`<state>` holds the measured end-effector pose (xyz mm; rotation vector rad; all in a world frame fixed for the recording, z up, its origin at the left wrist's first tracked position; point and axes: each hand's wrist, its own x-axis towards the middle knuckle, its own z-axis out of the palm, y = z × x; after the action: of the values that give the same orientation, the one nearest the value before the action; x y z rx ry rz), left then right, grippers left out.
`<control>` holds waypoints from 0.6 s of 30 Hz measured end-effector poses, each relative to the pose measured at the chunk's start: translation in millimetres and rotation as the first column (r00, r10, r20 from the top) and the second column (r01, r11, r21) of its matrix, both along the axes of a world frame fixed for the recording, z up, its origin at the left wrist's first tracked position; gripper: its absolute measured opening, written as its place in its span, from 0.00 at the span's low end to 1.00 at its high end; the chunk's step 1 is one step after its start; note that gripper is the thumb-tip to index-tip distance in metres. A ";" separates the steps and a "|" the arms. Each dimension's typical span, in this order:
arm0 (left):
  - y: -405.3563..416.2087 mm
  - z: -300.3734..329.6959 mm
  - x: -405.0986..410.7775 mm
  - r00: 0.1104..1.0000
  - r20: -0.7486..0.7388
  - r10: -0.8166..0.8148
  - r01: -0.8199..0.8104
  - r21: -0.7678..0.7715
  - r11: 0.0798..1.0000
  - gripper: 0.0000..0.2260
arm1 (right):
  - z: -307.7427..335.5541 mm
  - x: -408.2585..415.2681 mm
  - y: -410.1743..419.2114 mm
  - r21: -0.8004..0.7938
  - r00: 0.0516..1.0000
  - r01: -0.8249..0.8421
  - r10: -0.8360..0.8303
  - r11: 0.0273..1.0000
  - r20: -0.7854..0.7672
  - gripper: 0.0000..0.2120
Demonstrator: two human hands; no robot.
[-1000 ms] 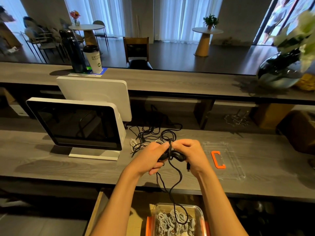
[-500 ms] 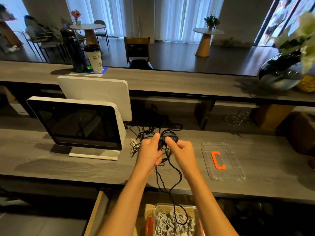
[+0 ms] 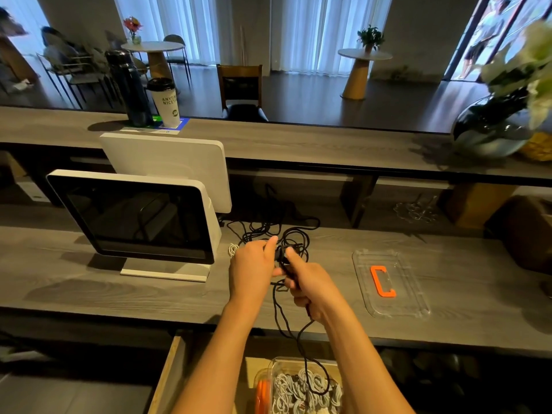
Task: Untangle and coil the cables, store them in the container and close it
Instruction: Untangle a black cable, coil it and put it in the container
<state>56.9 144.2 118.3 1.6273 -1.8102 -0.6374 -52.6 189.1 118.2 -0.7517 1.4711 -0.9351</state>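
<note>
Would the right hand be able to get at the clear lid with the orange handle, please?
Probably yes, once freed: the lid lies bare on the counter just right of the right hand, nothing between them. But that hand now grips the black cable.

This is the service side of a café or similar shop. A point-of-sale terminal (image 3: 140,216) with a second customer-facing screen (image 3: 167,165) stands on the grey wooden worktop (image 3: 74,294). On the raised counter ledge (image 3: 298,141) sits a lidded paper takeaway cup (image 3: 165,103). Beyond it lie small round tables (image 3: 153,53) with chairs (image 3: 240,88), and curtained windows (image 3: 322,28).
</note>
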 end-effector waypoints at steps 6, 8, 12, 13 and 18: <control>-13.5 -8.7 9.3 0.984 0.158 0.078 -0.085 0.044 0.995 0.22 | 1.2 -5.6 6.5 -0.057 0.759 -0.452 0.351 0.890 -0.548 0.13; -15.7 -9.9 13.6 0.982 0.176 0.068 -0.082 0.074 0.994 0.22 | 8.2 -6.5 6.0 -0.025 0.552 -0.571 0.361 0.821 -0.752 0.12; -20.7 -12.2 16.9 0.971 0.239 -0.012 -0.036 0.195 0.980 0.18 | 19.9 -12.0 6.9 0.014 0.131 -0.692 0.145 0.722 -0.981 0.09; -22.1 -11.6 17.4 0.970 0.241 -0.040 -0.015 0.223 0.975 0.18 | 18.4 -13.1 7.0 -0.032 0.106 -0.697 0.059 0.716 -0.993 0.10; -21.4 -1.1 22.0 0.970 0.051 -0.239 0.204 0.369 0.907 0.19 | -0.6 -22.0 3.6 -0.479 0.560 -0.562 -0.116 0.674 -0.820 0.08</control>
<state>78.9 122.8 117.2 1.7182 -2.0606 -1.0665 -74.6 192.7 117.6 -2.1800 1.6599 -0.9731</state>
